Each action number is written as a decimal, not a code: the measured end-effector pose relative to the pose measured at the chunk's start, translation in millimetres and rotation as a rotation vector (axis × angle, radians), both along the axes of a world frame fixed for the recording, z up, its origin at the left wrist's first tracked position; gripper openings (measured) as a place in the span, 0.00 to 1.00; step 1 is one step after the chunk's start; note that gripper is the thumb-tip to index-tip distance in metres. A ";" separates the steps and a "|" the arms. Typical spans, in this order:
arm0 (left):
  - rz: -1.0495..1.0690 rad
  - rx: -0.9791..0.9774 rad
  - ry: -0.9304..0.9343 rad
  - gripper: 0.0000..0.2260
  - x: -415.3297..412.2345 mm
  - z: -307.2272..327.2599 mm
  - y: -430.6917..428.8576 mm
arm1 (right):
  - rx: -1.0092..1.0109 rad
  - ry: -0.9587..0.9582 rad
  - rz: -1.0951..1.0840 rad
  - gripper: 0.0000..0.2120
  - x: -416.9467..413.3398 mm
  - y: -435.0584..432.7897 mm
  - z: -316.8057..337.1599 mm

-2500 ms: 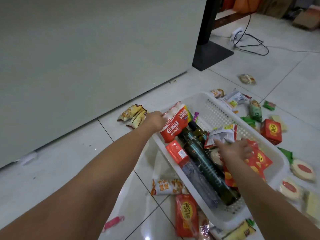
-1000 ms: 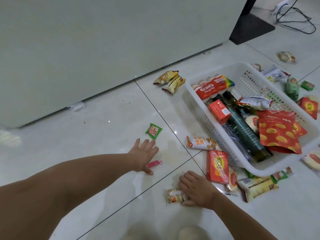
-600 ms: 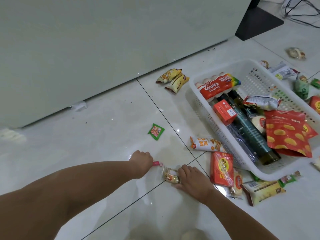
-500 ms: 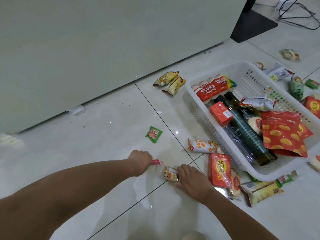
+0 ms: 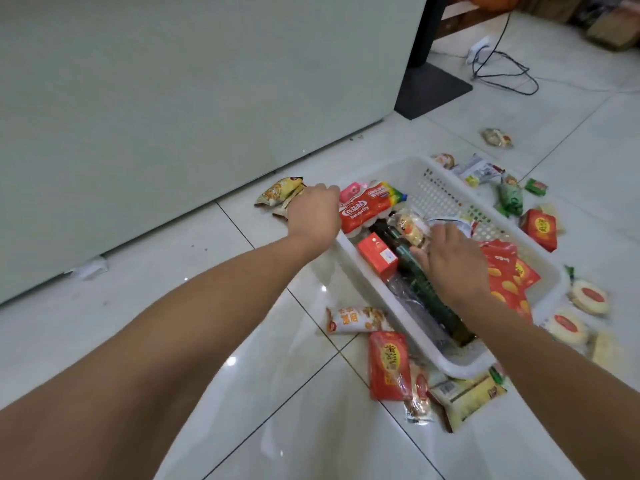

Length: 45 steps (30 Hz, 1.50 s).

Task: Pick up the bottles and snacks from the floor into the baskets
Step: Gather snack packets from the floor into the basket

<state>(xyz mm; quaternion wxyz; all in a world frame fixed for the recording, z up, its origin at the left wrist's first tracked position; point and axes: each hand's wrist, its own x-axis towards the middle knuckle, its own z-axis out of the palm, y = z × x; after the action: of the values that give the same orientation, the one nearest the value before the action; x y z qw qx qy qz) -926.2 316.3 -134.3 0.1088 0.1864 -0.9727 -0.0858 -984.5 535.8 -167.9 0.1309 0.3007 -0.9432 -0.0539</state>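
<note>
A white basket stands on the tiled floor. It holds a red yogurt multipack, a dark green bottle, a red box and red chip bags. My left hand is at the basket's far left corner, closed on a pink candy that pokes out over the yogurt pack. Over the middle of the basket, my right hand holds a small clear-wrapped snack at its fingertips, above the bottle's neck.
Loose snacks lie around the basket: yellow packets beside my left hand, an orange-white packet, a red packet, a yellow packet, a red box, round cakes. A pale cabinet front rises at left; a black stand base and cables behind.
Both hands have lifted from the floor tiles to the basket. The left carried the pink candy and the right the small clear snack. The view has tilted up toward the basket.
</note>
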 end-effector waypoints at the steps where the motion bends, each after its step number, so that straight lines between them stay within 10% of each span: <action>1: 0.007 0.008 -0.023 0.08 -9.9 0.2 10.8 | 0.068 -0.046 -0.107 0.23 -6.4 8.3 0.7; 12: -0.115 -0.077 -0.125 0.16 -56.3 -35.0 46.3 | 0.227 -0.235 -0.163 0.37 -29.0 38.3 -24.3; 22: -0.106 -0.204 -0.415 0.27 47.8 -63.7 -74.1 | -0.105 -0.173 0.140 0.42 26.1 -45.7 -25.3; 34: -0.232 -0.210 -0.790 0.38 153.6 -110.3 -90.1 | 0.277 -0.367 0.230 0.41 117.6 -83.0 -111.5; 45: -0.305 -0.163 -0.703 0.25 140.5 -149.6 -82.0 | 0.356 -0.356 0.193 0.33 114.5 -73.7 -122.0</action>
<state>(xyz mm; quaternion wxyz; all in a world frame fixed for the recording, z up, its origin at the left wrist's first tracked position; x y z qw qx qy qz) -785.6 234.2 -283.9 -0.2306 0.0486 -0.9708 0.0456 -869.9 462.2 -289.9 -0.0877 0.4121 -0.8940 -0.1524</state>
